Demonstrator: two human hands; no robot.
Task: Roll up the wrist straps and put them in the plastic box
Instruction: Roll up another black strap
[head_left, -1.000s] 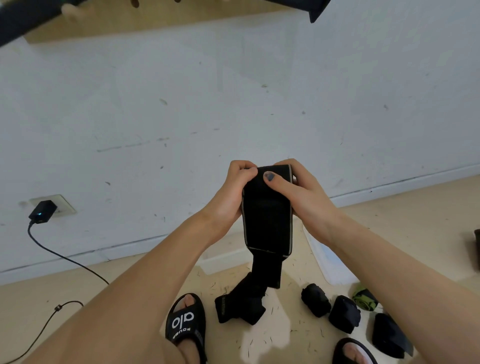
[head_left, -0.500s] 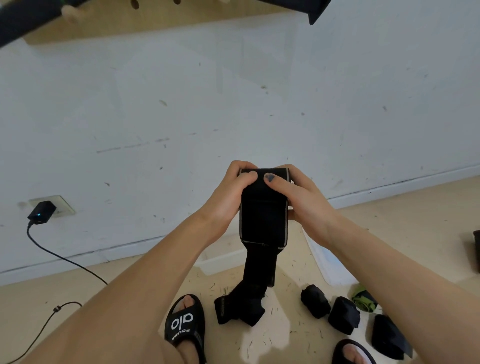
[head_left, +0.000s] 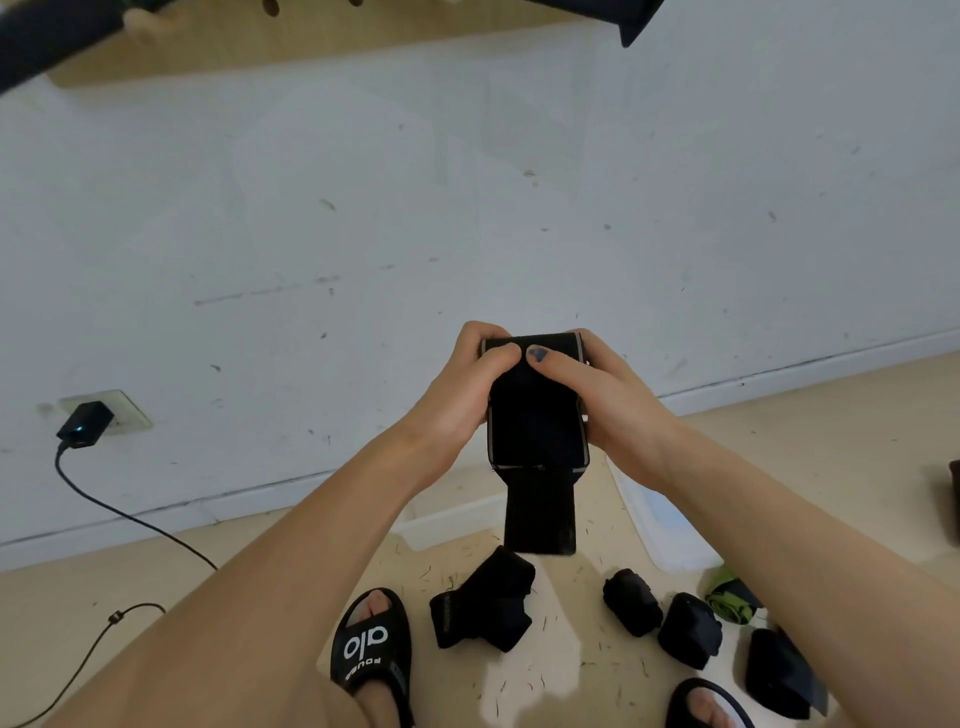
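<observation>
A black wrist strap (head_left: 537, 415) is held up in the air in front of a white wall (head_left: 467, 208), gripped at its top end by both hands. The upper part of the strap has pale edging along its sides, and a narrower black tail hangs straight down from it, its lower end free above the floor (head_left: 857, 415). The left hand (head_left: 457, 395) has its fingers curled over the top left edge of the strap, thumb pressed on the front face. The right hand (head_left: 608, 395) grips the top right edge, its thumb laid across the front and meeting the left thumb near the middle; the other fingers wrap behind, out of sight.

Below the hanging tail, on the floor, lies a loose crumpled black strap (head_left: 483, 605). To its right sit three dark rolled straps (head_left: 631, 608) in a row, and just beyond them a green rolled item (head_left: 727, 603). A clear plastic box (head_left: 654, 525) sits on the floor near the wall, partly hidden behind the right forearm and the held strap; what it holds cannot be made out.

A foot in a black slipper (head_left: 371, 644) with white lettering is at the bottom, left of the crumpled strap, and another slipper shows at the bottom right. On the wall at left a black charger (head_left: 85, 423) is plugged into a socket, its cable (head_left: 130, 514) trailing down across the floor.
</observation>
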